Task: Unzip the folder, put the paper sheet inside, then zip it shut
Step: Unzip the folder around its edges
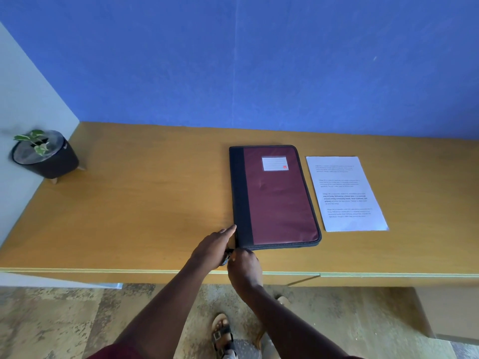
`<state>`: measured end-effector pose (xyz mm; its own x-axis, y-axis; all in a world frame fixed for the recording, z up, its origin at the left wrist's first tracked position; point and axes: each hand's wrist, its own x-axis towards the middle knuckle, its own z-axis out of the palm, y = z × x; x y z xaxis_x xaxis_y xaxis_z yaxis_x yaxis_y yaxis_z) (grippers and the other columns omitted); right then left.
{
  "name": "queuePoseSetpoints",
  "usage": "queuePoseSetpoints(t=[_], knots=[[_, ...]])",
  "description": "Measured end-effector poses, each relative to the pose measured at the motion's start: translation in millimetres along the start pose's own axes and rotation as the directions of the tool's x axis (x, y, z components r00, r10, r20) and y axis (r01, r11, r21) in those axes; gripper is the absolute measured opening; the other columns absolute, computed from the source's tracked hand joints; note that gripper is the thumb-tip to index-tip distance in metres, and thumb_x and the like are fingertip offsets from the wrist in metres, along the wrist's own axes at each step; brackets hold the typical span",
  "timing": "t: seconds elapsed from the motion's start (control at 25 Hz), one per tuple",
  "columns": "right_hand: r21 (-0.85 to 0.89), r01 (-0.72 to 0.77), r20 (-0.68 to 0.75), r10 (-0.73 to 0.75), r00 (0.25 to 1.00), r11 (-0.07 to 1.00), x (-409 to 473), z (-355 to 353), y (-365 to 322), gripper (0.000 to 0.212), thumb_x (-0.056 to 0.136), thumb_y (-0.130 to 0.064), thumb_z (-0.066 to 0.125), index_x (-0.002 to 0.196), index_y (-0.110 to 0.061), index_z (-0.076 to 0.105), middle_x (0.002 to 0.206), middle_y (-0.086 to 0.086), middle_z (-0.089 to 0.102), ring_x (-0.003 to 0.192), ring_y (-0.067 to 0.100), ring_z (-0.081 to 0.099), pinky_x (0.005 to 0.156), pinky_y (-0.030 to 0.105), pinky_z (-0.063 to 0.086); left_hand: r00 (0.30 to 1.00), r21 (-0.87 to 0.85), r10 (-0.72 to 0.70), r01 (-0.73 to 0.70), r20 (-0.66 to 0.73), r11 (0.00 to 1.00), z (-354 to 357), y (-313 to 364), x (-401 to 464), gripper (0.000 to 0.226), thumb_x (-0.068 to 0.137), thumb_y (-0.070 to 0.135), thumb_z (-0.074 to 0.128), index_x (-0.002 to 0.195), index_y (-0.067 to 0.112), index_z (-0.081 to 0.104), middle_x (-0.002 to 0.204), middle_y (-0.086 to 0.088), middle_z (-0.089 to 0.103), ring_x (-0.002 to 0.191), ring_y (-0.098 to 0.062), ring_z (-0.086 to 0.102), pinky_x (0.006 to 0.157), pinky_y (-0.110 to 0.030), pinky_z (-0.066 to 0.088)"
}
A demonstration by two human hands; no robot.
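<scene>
A maroon folder [277,195] with a black spine and a white label lies closed and flat on the wooden desk [145,203]. Beside it on the right lies a printed paper sheet [344,193]. My left hand [213,248] rests against the folder's near left corner, its index finger stretched along the spine edge. My right hand [243,266] sits just below that same corner, fingers pinched together at the zip pull [228,255], which is mostly hidden between the two hands.
A small plant in a black pot [45,156] stands at the desk's far left corner. A blue wall rises behind the desk. The desk's front edge [363,274] runs just behind my wrists, with floor and a sandalled foot below.
</scene>
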<state>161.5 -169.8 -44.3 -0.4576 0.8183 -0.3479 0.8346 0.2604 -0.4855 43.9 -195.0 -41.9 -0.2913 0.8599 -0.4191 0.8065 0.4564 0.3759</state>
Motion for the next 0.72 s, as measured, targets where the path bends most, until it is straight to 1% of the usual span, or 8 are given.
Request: queuePoseSetpoints(t=[0.12, 0.2, 0.28, 0.36, 0.44, 0.52, 0.6, 0.72], knots=[[-0.003, 0.019, 0.033, -0.019, 0.999, 1.000, 2, -1, -1, 0.021, 0.091, -0.009, 0.047, 0.090, -0.006, 0.068, 0.089, 0.013, 0.071, 0.075, 0.029, 0.065, 0.060, 0.032, 0.046, 1.000, -0.032, 0.017, -0.017, -0.010, 0.999, 1, -2, -1, 0.082, 0.091, -0.004, 0.053, 0.157, 0.027, 0.017, 0.140, -0.015, 0.054, 0.115, -0.029, 0.060, 0.086, -0.039, 0.049], [-0.017, 0.036, 0.059, -0.035, 0.998, 0.999, 5, -4, 2, 0.020, 0.092, -0.016, 0.050, 0.090, -0.008, 0.068, 0.089, 0.012, 0.071, 0.071, 0.027, 0.061, 0.060, 0.032, 0.047, 1.000, -0.068, 0.021, -0.023, -0.022, 0.997, 2, -1, 0, 0.080, 0.090, -0.001, 0.057, 0.157, 0.024, 0.021, 0.137, -0.013, 0.058, 0.113, -0.029, 0.062, 0.085, -0.039, 0.050], [-0.034, 0.029, 0.055, -0.027, 0.998, 0.999, 7, -10, 4, 0.020, 0.093, -0.022, 0.052, 0.092, -0.011, 0.068, 0.089, 0.009, 0.070, 0.068, 0.024, 0.058, 0.060, 0.030, 0.044, 0.999, -0.125, -0.017, 0.011, -0.046, 0.992, 4, -1, 4, 0.070, 0.092, 0.009, 0.059, 0.154, 0.024, 0.030, 0.128, -0.007, 0.065, 0.106, -0.025, 0.066, 0.082, -0.038, 0.054], [-0.040, -0.003, 0.023, 0.004, 1.000, 0.999, 10, -18, 7, 0.020, 0.093, -0.025, 0.052, 0.093, -0.013, 0.068, 0.089, 0.008, 0.070, 0.069, 0.025, 0.059, 0.060, 0.030, 0.044, 0.993, -0.160, -0.065, 0.049, -0.095, 0.986, 5, 2, 8, 0.055, 0.094, 0.018, 0.056, 0.147, 0.025, 0.042, 0.119, -0.001, 0.070, 0.098, -0.021, 0.068, 0.077, -0.036, 0.056], [-0.061, -0.017, -0.016, 0.016, 1.000, 0.998, 13, -28, 10, 0.020, 0.092, -0.025, 0.053, 0.094, -0.015, 0.069, 0.088, 0.008, 0.071, 0.073, 0.026, 0.065, 0.059, 0.030, 0.047, 0.985, -0.146, -0.070, 0.047, -0.158, 0.988, 4, 8, 12, 0.046, 0.096, 0.025, 0.053, 0.142, 0.023, 0.049, 0.121, 0.000, 0.069, 0.102, -0.021, 0.067, 0.077, -0.035, 0.055], [-0.064, -0.007, -0.057, 0.003, 0.998, 0.998, 20, -40, 16, 0.018, 0.092, -0.023, 0.053, 0.092, -0.014, 0.069, 0.086, 0.007, 0.072, 0.072, 0.025, 0.067, 0.059, 0.032, 0.053, 0.972, -0.127, -0.063, 0.035, -0.227, 0.991, 4, 13, 18, 0.045, 0.096, 0.026, 0.053, 0.141, 0.020, 0.050, 0.128, -0.001, 0.064, 0.111, -0.021, 0.063, 0.084, -0.035, 0.055], [-0.064, 0.007, -0.109, -0.014, 0.994, 0.998, 31, -55, 25, 0.014, 0.092, -0.021, 0.055, 0.092, -0.014, 0.067, 0.085, 0.005, 0.072, 0.070, 0.021, 0.066, 0.061, 0.032, 0.057, 0.958, -0.115, -0.049, 0.016, -0.283, 0.993, 4, 20, 25, 0.045, 0.096, 0.025, 0.054, 0.140, 0.018, 0.050, 0.130, -0.002, 0.060, 0.113, -0.020, 0.062, 0.088, -0.035, 0.055], [-0.011, -0.016, -0.206, 0.013, 0.978, 1.000, 53, -77, 44, 0.012, 0.091, -0.018, 0.055, 0.101, -0.014, 0.059, 0.096, 0.003, 0.068, 0.083, 0.020, 0.061, 0.068, 0.035, 0.057, 0.949, -0.122, -0.027, -0.012, -0.316, 0.992, 4, 38, 38, 0.045, 0.096, 0.025, 0.055, 0.140, 0.019, 0.048, 0.129, 0.000, 0.054, 0.111, -0.018, 0.061, 0.086, -0.033, 0.056]])
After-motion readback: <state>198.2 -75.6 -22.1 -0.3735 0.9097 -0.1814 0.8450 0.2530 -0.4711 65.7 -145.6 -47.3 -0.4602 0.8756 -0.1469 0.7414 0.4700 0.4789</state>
